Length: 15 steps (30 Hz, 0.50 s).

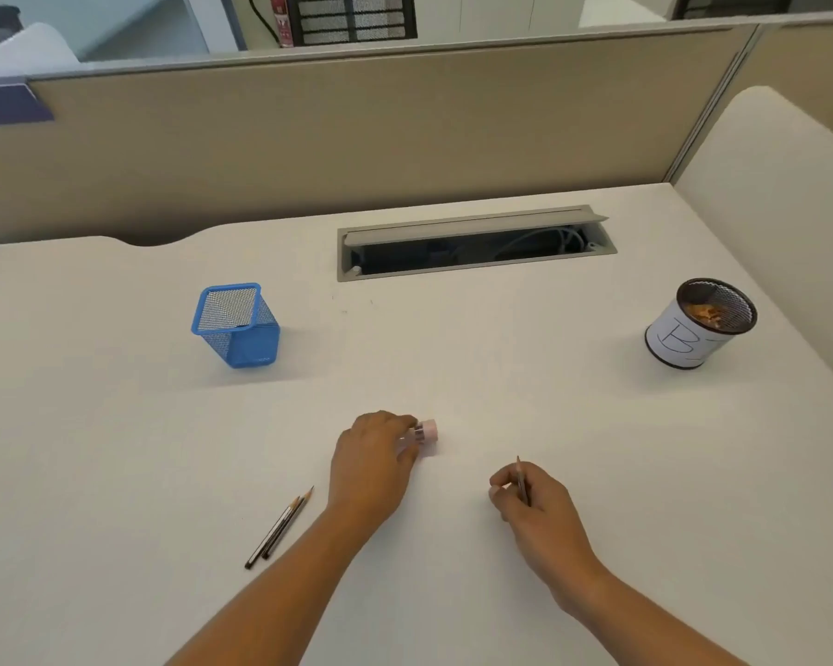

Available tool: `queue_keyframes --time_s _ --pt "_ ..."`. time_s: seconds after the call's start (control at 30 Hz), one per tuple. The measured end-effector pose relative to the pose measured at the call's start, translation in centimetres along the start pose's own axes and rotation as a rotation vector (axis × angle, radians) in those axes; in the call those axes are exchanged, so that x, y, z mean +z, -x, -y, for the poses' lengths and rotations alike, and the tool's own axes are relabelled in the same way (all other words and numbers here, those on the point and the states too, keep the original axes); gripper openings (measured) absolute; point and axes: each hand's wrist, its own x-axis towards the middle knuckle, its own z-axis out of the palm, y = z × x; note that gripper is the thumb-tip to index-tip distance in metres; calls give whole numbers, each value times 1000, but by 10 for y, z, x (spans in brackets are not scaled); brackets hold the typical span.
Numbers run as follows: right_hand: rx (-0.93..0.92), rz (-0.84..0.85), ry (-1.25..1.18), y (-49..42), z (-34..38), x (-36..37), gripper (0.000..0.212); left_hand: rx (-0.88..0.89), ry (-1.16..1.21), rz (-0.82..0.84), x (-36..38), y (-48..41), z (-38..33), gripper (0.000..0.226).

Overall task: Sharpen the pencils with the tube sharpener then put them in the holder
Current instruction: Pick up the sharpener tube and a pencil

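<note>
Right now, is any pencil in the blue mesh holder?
No: the blue mesh holder shows only mesh; two pencils lie on the desk, a third pencil in the right hand.

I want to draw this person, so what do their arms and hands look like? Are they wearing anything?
Both arms are bare: the left forearm and right forearm show no sleeve up to the picture's edge. The left hand and right hand wear no gloves. I see no watch, bracelet or ring, though small things could be lost in the blur.

On the desk (453, 358) the holder (235, 329) stands back left, the cup (688, 343) back right, two pencils (280, 526) lie front left.
</note>
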Motion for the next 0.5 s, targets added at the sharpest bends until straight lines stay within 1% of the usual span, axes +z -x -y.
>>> queue_keyframes --time_s 0.03,0.13,0.23,0.3,0.33,0.43,0.5 --pt "-35 6 24 3 5 0 11 -44 109 24 -4 6 -4 27" --pt "-134 53 45 14 26 2 12 -188 558 164 -27 37 -17 28" --pt "-183 158 16 27 46 7 27 -226 814 251 -52 72 -27 31" --pt "-218 236 20 35 58 11 38 -226 862 266 -68 87 -30 33" --pt "-242 281 32 39 63 13 39 -223 880 271 -75 93 -32 31" --pt "-343 351 125 48 69 16 36 -202 928 302 -87 102 -33 25" --pt "-389 348 169 54 69 17 30 -178 925 315 -91 107 -31 27"
